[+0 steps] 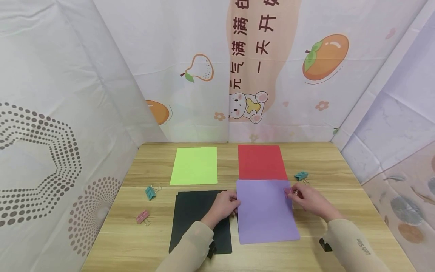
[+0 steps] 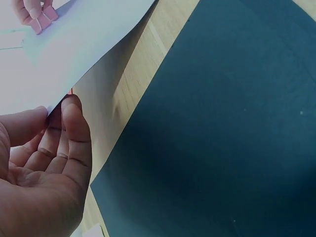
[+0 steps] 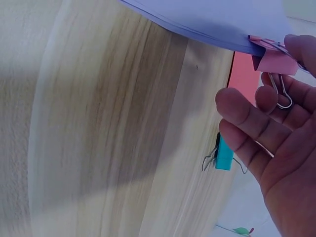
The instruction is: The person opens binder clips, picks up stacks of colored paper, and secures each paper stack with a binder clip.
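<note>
Your right hand (image 1: 308,198) is partly closed, thumb and fingers pinching the handles of a pink binder clip (image 3: 277,62); the other fingers bend loosely. The clip sits on the purple sheets (image 1: 266,211), at their upper right edge. Your left hand (image 1: 224,204) pinches the left edge of these sheets between thumb and curved fingers, beside the black sheets (image 1: 190,207). The right wrist view shows the layered paper edges and a wire loop; only the head view shows the lime sheets (image 1: 194,166). Your left fingertips are partly hidden under the purple paper, which glare washes out in the left wrist view.
</note>
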Action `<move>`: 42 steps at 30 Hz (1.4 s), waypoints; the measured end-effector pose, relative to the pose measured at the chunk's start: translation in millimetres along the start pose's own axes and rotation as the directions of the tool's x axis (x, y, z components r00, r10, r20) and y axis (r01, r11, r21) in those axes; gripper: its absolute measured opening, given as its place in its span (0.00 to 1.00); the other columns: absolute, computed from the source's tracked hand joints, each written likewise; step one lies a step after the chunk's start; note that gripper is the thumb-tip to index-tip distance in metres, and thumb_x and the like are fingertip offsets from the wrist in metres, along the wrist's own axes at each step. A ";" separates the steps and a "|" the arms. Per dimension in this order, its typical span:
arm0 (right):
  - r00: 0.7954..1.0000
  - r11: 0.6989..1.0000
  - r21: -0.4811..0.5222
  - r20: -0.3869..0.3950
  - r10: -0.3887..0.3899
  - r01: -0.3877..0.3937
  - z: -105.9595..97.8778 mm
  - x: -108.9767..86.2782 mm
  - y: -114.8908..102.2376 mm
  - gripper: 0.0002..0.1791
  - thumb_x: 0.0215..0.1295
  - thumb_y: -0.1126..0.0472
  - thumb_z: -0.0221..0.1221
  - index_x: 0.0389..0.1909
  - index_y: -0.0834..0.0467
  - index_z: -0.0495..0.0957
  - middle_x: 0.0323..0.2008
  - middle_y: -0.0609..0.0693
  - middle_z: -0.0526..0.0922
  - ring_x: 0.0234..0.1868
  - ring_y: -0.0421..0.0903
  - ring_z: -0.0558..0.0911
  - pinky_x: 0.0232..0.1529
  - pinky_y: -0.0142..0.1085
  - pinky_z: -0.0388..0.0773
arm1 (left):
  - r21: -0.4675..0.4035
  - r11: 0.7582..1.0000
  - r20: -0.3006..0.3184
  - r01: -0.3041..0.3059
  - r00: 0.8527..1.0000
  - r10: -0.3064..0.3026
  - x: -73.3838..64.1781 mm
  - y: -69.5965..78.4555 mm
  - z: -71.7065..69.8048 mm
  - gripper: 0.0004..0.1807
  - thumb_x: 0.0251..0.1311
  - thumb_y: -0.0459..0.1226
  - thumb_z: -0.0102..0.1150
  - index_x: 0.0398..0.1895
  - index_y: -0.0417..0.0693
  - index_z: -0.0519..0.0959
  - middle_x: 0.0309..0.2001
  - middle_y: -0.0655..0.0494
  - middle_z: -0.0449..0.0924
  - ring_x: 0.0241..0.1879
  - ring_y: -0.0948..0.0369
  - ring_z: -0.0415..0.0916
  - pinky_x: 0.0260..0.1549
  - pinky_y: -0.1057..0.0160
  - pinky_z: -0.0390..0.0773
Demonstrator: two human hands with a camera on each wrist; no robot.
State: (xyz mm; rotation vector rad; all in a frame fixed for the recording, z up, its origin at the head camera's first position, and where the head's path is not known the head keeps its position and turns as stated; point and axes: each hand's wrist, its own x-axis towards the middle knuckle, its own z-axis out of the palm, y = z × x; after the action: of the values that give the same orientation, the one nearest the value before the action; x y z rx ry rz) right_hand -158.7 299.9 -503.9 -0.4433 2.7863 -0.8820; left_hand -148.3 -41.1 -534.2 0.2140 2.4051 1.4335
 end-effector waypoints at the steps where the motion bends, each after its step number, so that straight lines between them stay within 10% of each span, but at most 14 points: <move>1: 1.000 1.000 -0.009 -0.007 -0.002 0.002 0.8 0.3 -0.2 0.11 0.71 0.52 0.63 0.40 0.56 0.79 0.27 0.45 0.73 0.27 0.40 0.72 0.25 0.33 0.72 | 0.002 1.000 0.001 0.000 1.000 0.000 0.1 0.3 0.2 0.08 0.68 0.30 0.60 0.28 0.42 0.81 0.19 0.53 0.81 0.18 0.60 0.79 0.19 0.66 0.78; 42: 0.994 0.989 -0.110 0.037 0.103 -0.098 15.4 1.5 -3.5 0.15 0.71 0.48 0.62 0.37 0.58 0.79 0.27 0.45 0.76 0.30 0.44 0.73 0.32 0.39 0.71 | 0.064 0.998 -0.017 0.023 1.000 -0.022 -4.9 4.9 5.7 0.10 0.69 0.30 0.59 0.48 0.35 0.84 0.22 0.53 0.82 0.22 0.56 0.81 0.20 0.65 0.77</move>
State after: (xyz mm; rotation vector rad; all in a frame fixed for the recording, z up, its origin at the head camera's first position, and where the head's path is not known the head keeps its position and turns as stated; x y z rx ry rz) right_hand -155.2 288.6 -514.5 -0.3303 2.7987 -0.6943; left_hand -141.8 -35.5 -531.4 0.1915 2.4609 1.3543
